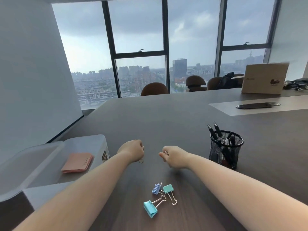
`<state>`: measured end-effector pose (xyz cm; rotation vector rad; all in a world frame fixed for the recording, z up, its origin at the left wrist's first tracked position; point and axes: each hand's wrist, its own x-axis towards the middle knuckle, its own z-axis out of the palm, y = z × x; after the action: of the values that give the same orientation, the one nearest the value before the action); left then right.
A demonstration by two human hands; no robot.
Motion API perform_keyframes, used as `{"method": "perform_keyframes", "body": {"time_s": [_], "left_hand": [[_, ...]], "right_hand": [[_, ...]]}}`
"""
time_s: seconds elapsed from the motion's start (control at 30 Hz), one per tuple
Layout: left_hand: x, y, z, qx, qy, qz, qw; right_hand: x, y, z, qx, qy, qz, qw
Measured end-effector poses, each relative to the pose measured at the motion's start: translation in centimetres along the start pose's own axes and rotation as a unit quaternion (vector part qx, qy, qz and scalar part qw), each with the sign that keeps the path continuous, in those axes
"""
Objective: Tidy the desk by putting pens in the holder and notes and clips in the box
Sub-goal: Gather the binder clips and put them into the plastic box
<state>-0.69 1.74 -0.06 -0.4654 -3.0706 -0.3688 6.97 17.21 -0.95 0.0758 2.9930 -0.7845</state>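
Observation:
Both fists hover over the dark desk. My left hand [133, 151] is closed, and a silver clip loop [141, 161] sticks out below it. My right hand [173, 157] is closed too, with a silver loop [166, 152] showing at the thumb. Near the front edge lie three binder clips: a blue-violet one [156, 189], a teal one [168, 188] and a larger light-blue one [150, 208]. A clear plastic box [100, 140] at the left holds a pink pad of notes [77, 162]. A black mesh holder [225, 150] with several black pens [215, 132] stands at the right.
The box's clear lid [30, 165] leans at its left side. Farther back on the desk are a cardboard box [265, 78], a dark flat tray [257, 105] and black clutter at the far right. Brown chairs [154, 89] line the far edge before the windows.

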Motion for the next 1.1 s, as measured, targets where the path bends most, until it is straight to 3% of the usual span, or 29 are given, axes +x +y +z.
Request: {"method": "perform_keyframes", "body": {"time_s": [0.33,0.53,0.77,1.1], "left_hand": [[-10.4,1.3,-2.6,-0.011,-0.106,0.045,0.993],[-14.7,0.3,-1.9,-0.044,-0.204,0.054,0.977],[-15.5,0.4,0.2,-0.012,-0.134,0.078,0.988],[-14.5,0.9,0.5,0.022,-0.134,0.072,0.988]], "right_hand": [[-7.5,-2.1,0.5,-0.091,-0.109,-0.001,0.99],[-9.4,-2.2,2.8,-0.145,-0.08,-0.001,0.986],[-9.8,-2.1,3.3,-0.166,-0.053,-0.003,0.985],[-8.9,-1.8,2.3,-0.083,-0.01,-0.024,0.996]]}}
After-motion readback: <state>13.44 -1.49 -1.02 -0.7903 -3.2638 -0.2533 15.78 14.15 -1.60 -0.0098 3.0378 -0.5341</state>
